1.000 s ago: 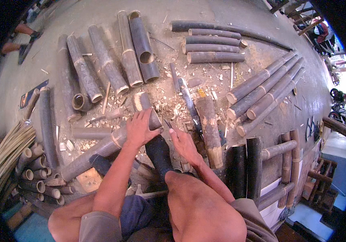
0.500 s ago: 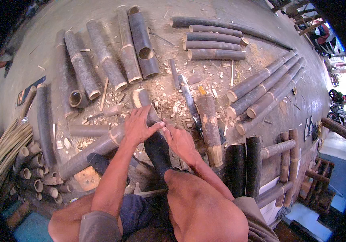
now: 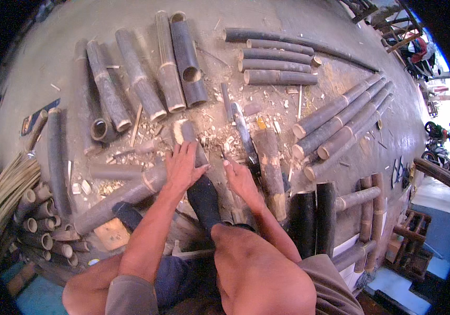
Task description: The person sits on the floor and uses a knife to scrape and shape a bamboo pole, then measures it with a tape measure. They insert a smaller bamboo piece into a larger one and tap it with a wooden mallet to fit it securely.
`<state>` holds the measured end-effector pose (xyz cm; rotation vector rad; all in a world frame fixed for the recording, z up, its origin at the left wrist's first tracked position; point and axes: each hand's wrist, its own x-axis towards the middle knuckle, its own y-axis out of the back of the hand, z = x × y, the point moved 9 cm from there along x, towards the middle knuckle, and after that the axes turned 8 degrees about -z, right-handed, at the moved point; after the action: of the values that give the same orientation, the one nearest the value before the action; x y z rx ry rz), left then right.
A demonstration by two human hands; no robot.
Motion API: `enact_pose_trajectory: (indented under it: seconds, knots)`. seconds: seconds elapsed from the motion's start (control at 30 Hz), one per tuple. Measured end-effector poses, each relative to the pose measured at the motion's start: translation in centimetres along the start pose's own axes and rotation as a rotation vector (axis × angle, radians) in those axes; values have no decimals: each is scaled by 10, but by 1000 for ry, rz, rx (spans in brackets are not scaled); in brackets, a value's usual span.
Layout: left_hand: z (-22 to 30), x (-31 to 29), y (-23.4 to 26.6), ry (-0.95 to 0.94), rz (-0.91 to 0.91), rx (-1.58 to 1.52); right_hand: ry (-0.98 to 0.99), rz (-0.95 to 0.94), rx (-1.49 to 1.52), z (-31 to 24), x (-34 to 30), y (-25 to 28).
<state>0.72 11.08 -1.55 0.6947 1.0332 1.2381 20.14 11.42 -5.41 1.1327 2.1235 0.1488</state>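
Note:
My left hand [image 3: 184, 169] lies over a dark bamboo piece [image 3: 188, 130] with a pale, shaved patch at its far end, its fingers resting across it and gripping it. To the right and apart from it, my right hand [image 3: 243, 184] is closed round a slim tool [image 3: 224, 156]; only its thin dark tip shows, so its kind is unclear. My dark-covered foot [image 3: 203, 198] sits just below the bamboo piece. Pale wood chips [image 3: 214, 137] are scattered around it. A thick bamboo length [image 3: 114, 200] slants under my left forearm.
Several bamboo poles lie at the far left [image 3: 140, 79], far right [image 3: 277, 67] and right [image 3: 348, 113]. A carved bamboo length [image 3: 270, 173] and a long-bladed tool [image 3: 244, 134] lie right of my hands. A handsaw [image 3: 38, 118] and stacked bamboo tubes [image 3: 38, 240] are left.
My right hand has drawn away from my left, to the right and slightly nearer, with the slim tool in it. My left hand stays on the bamboo piece.

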Motion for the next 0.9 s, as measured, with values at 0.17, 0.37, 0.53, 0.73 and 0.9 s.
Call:
enact_pose_trajectory:
  seconds: [0.17,0.37,0.53,0.73,0.9]
  knots:
    - [2,0,-1,23,-44,71,120,50,-144,-30,-28,3]
    - [-7,0,7,-28,-140,-161,137,-32,-272,-55,-26,-7]
    - [-8,0,5,-12,-107,-167,187,-5,-400,-72,-25,-6]
    - [-7,0,6,14,-28,-170,119,-3,-437,-51,-16,-12]
    - [-5,7,0,161,-78,-175,91,51,-455,-25,17,-16]
